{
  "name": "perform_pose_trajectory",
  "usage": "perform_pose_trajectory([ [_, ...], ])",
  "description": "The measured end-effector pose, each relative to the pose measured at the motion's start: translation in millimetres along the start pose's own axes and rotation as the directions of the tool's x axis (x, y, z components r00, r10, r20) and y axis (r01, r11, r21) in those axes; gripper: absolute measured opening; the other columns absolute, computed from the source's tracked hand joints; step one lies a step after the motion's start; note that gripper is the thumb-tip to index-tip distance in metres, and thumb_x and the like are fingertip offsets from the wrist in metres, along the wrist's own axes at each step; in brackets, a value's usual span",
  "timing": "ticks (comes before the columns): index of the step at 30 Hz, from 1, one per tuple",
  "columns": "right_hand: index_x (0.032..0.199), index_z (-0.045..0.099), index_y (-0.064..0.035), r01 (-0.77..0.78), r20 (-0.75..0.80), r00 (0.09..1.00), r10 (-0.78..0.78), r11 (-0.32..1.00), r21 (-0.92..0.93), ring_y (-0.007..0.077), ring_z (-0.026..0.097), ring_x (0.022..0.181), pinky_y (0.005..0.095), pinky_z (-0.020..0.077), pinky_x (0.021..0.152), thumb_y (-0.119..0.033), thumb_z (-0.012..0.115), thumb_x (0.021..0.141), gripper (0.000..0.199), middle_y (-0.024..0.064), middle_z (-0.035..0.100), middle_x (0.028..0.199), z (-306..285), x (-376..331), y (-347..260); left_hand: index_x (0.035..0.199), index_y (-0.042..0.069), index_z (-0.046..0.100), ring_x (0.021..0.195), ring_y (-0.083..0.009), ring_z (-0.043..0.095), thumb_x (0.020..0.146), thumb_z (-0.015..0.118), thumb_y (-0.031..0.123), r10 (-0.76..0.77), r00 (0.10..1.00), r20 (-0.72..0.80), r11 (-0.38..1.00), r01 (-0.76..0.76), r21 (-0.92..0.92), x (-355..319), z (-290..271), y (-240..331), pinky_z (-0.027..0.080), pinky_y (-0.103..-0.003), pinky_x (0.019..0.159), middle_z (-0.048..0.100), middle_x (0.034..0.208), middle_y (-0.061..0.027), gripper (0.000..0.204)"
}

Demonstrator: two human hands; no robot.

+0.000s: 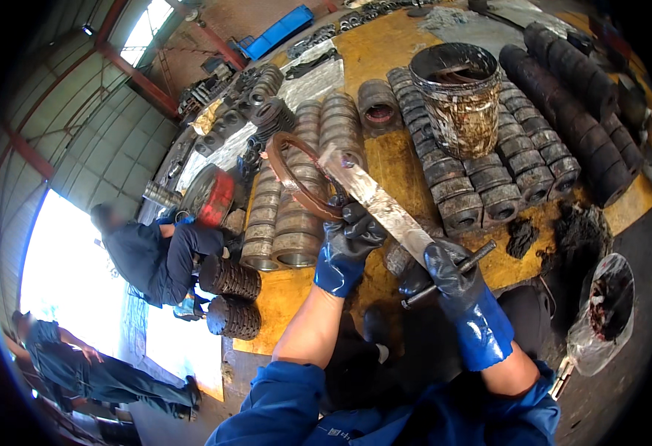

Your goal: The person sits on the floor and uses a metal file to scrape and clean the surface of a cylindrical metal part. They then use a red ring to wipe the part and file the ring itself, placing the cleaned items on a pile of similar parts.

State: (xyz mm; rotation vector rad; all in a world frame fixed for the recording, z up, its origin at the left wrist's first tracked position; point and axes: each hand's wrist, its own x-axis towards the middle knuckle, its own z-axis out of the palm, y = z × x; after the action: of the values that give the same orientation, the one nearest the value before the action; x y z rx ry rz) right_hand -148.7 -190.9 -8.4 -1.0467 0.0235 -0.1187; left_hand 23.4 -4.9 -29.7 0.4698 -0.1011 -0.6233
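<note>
Both my hands wear dark blue gloves over a yellow workbench. My left hand grips a rusty brown ring seal, held up on edge. My right hand holds a flat greasy metal scraper blade whose tip reaches the ring near its upper right side. A dark metal rod lies against the bench edge by my right hand.
Rows of metal bearing rings and dark rollers cover the bench. A dirty grease bucket stands among them. A plastic bag with grease hangs at right. Two people work on the floor at left.
</note>
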Motion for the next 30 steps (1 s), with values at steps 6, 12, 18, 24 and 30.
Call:
perform_pose_trajectory([
  [6, 0.112, 0.065, 0.0032, -0.026, -0.021, 0.999, 0.025, 0.995, -0.094, 0.0118, 0.061, 0.087, 0.0279, 0.0509, 0.078, -0.027, 0.058, 0.097, 0.034, 0.0061, 0.067, 0.099, -10, 0, 3, 0.104, 0.015, 0.058, 0.074, -0.0142, 0.058, 0.100, 0.046, 0.029, -0.047, 0.995, 0.084, 0.993, 0.037, 0.115, 9, -2, -12, 0.051, -0.037, 0.076, 0.057, 0.081, 0.0024, 0.018],
  [12, 0.110, 0.063, 0.0038, -0.211, 0.074, 0.977, 0.198, 0.939, 0.271, 0.0151, 0.063, 0.063, 0.0309, 0.0558, 0.064, -0.032, 0.062, 0.095, 0.039, 0.0086, 0.067, 0.084, -9, -2, -17, 0.091, 0.015, 0.059, 0.070, -0.0150, 0.057, 0.096, 0.054, 0.033, -0.071, 0.996, -0.048, 0.982, 0.078, 0.169, 12, 6, -20, 0.049, -0.042, 0.074, 0.053, 0.068, 0.0052, 0.020],
  [18, 0.115, 0.059, 0.0041, -0.314, 0.110, 0.945, 0.308, 0.764, 0.564, 0.0195, 0.064, 0.059, 0.0359, 0.0576, 0.056, -0.030, 0.063, 0.093, 0.041, 0.0135, 0.067, 0.085, -18, -3, 1, 0.103, 0.013, 0.059, 0.073, -0.0157, 0.059, 0.087, 0.067, 0.040, -0.161, 0.986, 0.038, 0.977, 0.154, 0.150, 23, -10, -17, 0.052, -0.040, 0.074, 0.060, 0.081, 0.0011, 0.032],
  [24, 0.120, 0.056, 0.0055, -0.385, 0.221, 0.920, 0.324, 0.638, 0.667, 0.0222, 0.064, 0.055, 0.0382, 0.0580, 0.056, -0.026, 0.062, 0.092, 0.042, 0.0109, 0.064, 0.067, -37, 0, 6, 0.120, 0.010, 0.060, 0.101, -0.0242, 0.064, 0.085, 0.073, 0.031, -0.188, 0.982, 0.033, 0.936, 0.168, 0.309, 22, -34, 4, 0.056, -0.039, 0.082, 0.066, 0.108, -0.0078, 0.043],
  [30, 0.103, 0.063, -0.0067, -0.449, 0.103, 0.847, 0.522, 0.598, 0.664, 0.0217, 0.051, 0.050, 0.0400, 0.0450, 0.055, -0.030, 0.064, 0.088, 0.028, 0.0037, 0.050, 0.055, -52, 0, -12, 0.113, 0.001, 0.061, 0.095, -0.0253, 0.066, 0.093, 0.065, 0.026, -0.234, 0.972, 0.002, 0.697, 0.166, 0.698, 10, -10, 19, 0.055, -0.039, 0.080, 0.068, 0.106, -0.0088, 0.032],
])
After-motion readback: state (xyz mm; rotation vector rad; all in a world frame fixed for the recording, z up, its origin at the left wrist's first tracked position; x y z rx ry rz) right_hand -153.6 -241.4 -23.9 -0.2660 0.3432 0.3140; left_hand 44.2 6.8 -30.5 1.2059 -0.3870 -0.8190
